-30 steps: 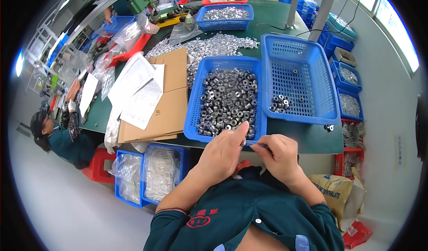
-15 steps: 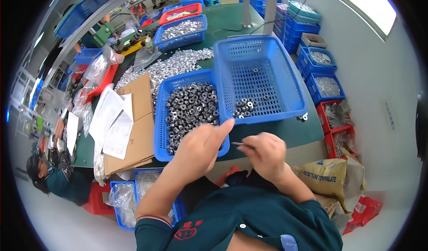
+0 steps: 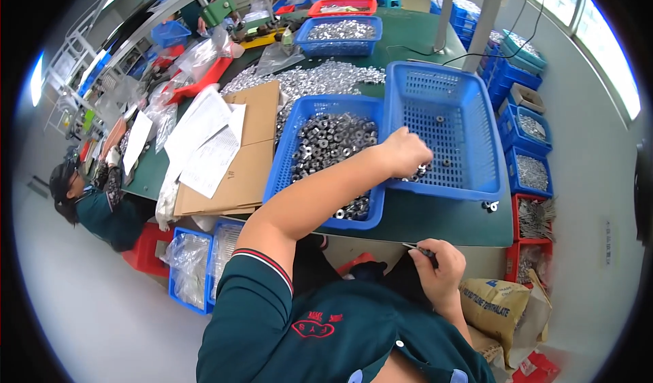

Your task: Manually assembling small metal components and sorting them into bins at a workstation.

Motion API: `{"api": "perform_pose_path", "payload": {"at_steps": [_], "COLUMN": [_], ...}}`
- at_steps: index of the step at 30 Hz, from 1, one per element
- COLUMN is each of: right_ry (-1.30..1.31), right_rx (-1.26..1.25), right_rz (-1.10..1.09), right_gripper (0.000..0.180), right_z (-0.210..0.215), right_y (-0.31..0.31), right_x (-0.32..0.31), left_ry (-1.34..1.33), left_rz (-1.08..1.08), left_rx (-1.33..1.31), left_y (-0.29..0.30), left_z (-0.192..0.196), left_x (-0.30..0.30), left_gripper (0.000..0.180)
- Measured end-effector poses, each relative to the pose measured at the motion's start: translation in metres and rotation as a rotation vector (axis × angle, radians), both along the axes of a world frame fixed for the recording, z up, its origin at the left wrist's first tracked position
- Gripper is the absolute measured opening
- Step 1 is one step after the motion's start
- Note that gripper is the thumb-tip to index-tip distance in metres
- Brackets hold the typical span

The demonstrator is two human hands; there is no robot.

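Over the right blue basket (image 3: 469, 77), the left hand (image 3: 403, 153) reaches to 12 o'clock, fingers curled down on small metal rings (image 3: 416, 174); whether it grips one I cannot tell. The right hand (image 3: 439, 274) stays low at 5 o'clock, pinching a thin dark tool (image 3: 416, 249). The perforated plastic basket beside (image 3: 286, 158) holds many shiny rings.

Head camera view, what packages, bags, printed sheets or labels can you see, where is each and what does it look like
Printed sack: tan with dark print, on the floor right of the right hand.
White paper sheets: printed, lying on flattened brown cardboard left of the blue basket of metal nuts.
Clear plastic bags: holding small parts, in blue bins below the table's left edge.
Red package: on the floor, lower right.
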State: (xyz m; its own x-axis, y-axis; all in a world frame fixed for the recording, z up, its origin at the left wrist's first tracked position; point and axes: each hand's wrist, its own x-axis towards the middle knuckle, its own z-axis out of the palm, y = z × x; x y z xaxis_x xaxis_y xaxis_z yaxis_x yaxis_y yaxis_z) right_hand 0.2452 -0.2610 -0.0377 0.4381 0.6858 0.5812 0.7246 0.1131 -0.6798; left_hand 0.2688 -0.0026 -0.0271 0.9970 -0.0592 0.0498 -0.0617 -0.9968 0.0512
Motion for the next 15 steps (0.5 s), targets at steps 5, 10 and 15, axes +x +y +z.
{"api": "perform_pose_path", "payload": {"at_steps": [5,10,15], "right_ry": [0.024,0.024,0.004], "right_rx": [0.01,0.018,0.004], "right_rz": [0.074,0.145,0.171], "right_gripper": [0.016,0.017,0.017], "right_z": [-0.004,-0.012,-0.006], "right_y": [0.01,0.02,0.024], "right_x": [-0.001,-0.004,-0.013], "left_ry": [-0.455,0.025,0.057], "left_rz": [0.115,0.346,0.343], "left_rx": [-0.202,-0.348,-0.335], "left_y": [0.02,0.022,0.029], "left_z": [0.026,0.009,-0.023], "left_x": [-0.077,-0.129,-0.139], "left_gripper": [0.007,0.017,0.024]}}
